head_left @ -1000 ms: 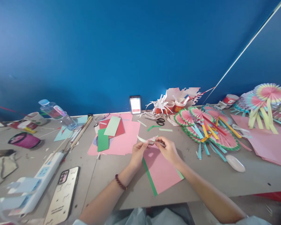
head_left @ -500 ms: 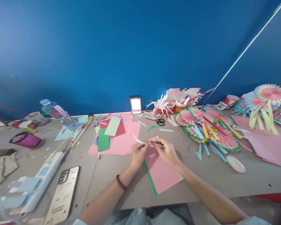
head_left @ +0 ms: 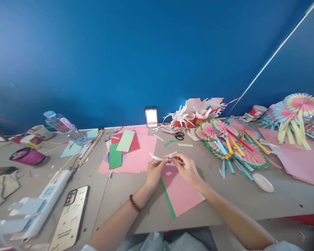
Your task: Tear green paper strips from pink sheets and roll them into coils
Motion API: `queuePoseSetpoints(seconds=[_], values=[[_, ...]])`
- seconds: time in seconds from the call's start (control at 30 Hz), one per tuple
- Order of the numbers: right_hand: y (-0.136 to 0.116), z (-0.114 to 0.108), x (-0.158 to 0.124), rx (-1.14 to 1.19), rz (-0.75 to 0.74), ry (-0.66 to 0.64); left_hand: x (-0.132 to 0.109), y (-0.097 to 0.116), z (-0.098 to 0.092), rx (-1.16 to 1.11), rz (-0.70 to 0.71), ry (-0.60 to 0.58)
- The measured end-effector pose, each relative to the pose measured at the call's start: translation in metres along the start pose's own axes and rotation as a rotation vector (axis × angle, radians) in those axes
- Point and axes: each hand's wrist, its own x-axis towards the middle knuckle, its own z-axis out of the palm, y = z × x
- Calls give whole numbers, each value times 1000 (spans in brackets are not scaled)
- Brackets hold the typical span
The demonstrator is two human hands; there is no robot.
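Observation:
Both hands meet over the top of a pink sheet with green edge strips. My left hand pinches a narrow white strip, whose curved free end sticks out to the left. Close beside it, my right hand is closed on the same strip, with thumb and fingertips near the left ones. The fingertips hide part of the strip between them. Beyond the hands lie black-handled scissors and a pale green strip.
Pink, red and green paper pieces lie to the left. Pleated paper fans and a white oval object are at right. A phone, power strip and tilted bottle occupy the left side.
The fingertips have shifted slightly, and more of the white strip shows between the hands. The pink sheet and surrounding things stay as they were.

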Motion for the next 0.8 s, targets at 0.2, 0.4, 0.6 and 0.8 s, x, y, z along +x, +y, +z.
queuePoseSetpoints(seconds=[0.2,0.4,0.6,0.8], values=[[-1,-2,1,8,9,-13,-1,4,-3,-13,-16,-69],[-4,-3,0,33,49,-12,-1,5,-2,23,66,-58],[-9,-1,-3,21,16,-40,1,0,-1,94,155,8],[-11,-1,-2,19,-2,-17,0,0,0,41,103,23]])
